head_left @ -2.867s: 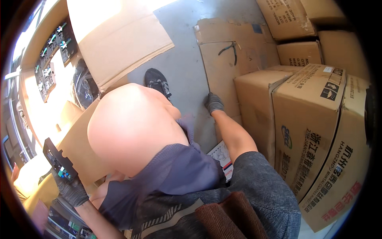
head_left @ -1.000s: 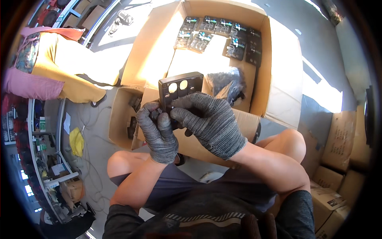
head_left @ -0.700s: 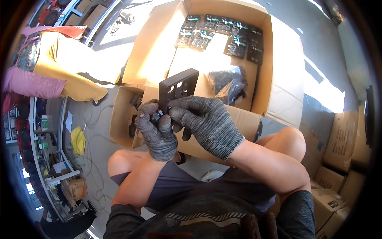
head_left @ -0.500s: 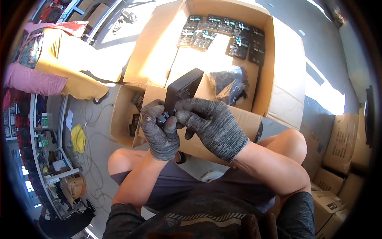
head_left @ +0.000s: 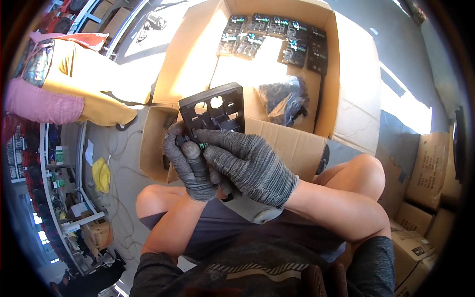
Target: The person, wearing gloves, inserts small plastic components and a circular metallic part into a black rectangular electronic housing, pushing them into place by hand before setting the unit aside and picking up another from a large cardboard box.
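Head view: left hand and right hand are clamping fingers on a black housing near frame centre, seemingly being unfinished, while similar units, apparently done, are lying in a carton, upper centre.
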Demonstrator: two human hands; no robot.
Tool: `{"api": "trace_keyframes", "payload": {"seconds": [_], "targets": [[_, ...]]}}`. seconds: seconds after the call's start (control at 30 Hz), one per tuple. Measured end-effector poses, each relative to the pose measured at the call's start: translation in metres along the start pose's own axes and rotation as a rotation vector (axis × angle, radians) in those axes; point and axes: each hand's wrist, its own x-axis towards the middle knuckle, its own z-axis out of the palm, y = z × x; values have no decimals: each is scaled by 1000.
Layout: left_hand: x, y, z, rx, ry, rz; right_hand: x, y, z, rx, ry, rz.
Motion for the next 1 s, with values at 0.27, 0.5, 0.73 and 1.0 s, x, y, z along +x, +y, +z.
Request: {"api": "trace_keyframes", "payload": {"seconds": [0.27,0.5,0.73,1.0], "targets": [[-7,4,6,-110,-121,-129,6,3,3,-493,230,-171],[-3,5,10,-320,-237,-309,22,31,-11,-764,393,-432],[-13,-24,4,-122,-402,-304,40,63,-33,-919,418,-489],[-10,-43,-9,220,-450,-44,32,50,-35,-897,366,-505]]}}
